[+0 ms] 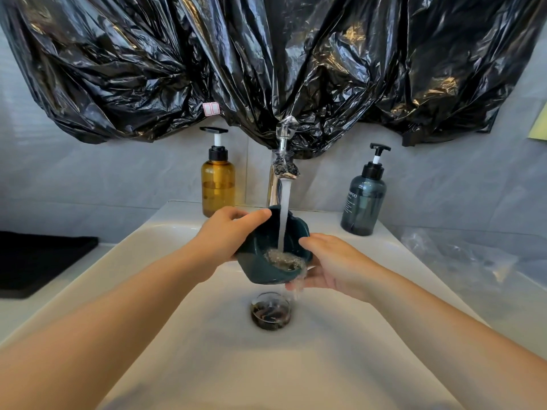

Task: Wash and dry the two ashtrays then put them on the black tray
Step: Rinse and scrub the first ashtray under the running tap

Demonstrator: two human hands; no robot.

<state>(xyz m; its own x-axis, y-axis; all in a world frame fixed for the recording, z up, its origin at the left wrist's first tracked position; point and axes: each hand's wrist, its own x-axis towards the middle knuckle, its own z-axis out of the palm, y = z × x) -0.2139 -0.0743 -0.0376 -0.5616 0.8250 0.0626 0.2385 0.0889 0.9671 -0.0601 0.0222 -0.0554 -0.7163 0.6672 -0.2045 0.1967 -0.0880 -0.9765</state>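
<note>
Between the left hand (pixel 228 232) and right hand (pixel 331 261), a dark teal ashtray (pixel 260 261); below them a clear glass ashtray (pixel 271 311), brown-black inside, in the white sink (pixel 177 335). Amber bottle (pixel 218 184) beyond the left hand, smoky blue bottle (pixel 363 205) beyond the right, black tray (pixel 38 261) far left

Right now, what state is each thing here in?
tap: running.
teal ashtray: tilted under the tap, water inside.
glass ashtray: in the sink, holding dark liquid.
left hand: grips the teal ashtray.
right hand: supports it from below.
amber bottle: upright.
blue bottle: upright.
</note>
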